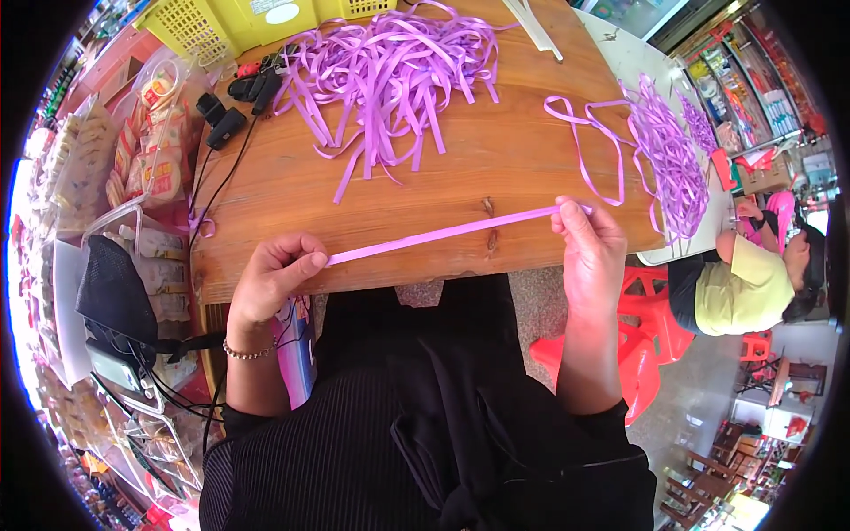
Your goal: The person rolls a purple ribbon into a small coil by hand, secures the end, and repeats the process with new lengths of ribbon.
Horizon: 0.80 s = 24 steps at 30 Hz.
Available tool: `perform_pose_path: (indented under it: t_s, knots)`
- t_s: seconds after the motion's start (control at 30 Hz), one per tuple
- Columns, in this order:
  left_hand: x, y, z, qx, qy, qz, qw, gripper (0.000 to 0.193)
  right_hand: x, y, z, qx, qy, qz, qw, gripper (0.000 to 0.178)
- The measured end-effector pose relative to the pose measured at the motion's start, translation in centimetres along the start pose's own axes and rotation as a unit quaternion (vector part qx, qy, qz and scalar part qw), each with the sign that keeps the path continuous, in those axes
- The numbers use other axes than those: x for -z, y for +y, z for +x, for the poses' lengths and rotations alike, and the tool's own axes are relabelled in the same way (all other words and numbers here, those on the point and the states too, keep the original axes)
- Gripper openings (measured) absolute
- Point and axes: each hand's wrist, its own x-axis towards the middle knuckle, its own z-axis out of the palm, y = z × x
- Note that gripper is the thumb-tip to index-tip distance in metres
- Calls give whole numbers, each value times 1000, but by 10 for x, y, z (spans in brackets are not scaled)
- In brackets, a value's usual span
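A flat purple ribbon (443, 234) is stretched between my two hands, just above the near edge of the wooden table (416, 205). My left hand (282, 273) pinches its left end between thumb and fingers. At the other end, slightly higher, my right hand (588, 243) grips the ribbon with thumb against fingers. Farther back on the table lies a large loose heap of purple ribbons (390, 75), with strands trailing toward me. A second bundle of purple ribbons (668, 159) rests at the table's right side, one strand looping back to the left.
A yellow plastic basket (235, 26) stands at the far left, with black chargers and cables (228, 124) near it. Packaged goods (150, 168) line the left side. Red stools (642, 354) are at the right, near a seated person in a yellow top (744, 288).
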Motion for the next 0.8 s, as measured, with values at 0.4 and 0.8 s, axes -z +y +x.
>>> perform_pose_path:
  t_s: [0.4, 0.8]
  knots:
    - [3, 7, -19, 101, -113, 136, 979, 9, 2, -33, -17, 51, -25, -61, 997, 7]
    - [-111, 51, 11, -230, -115, -2, 966, 36, -58, -43, -47, 162, -210, -278, 923, 9]
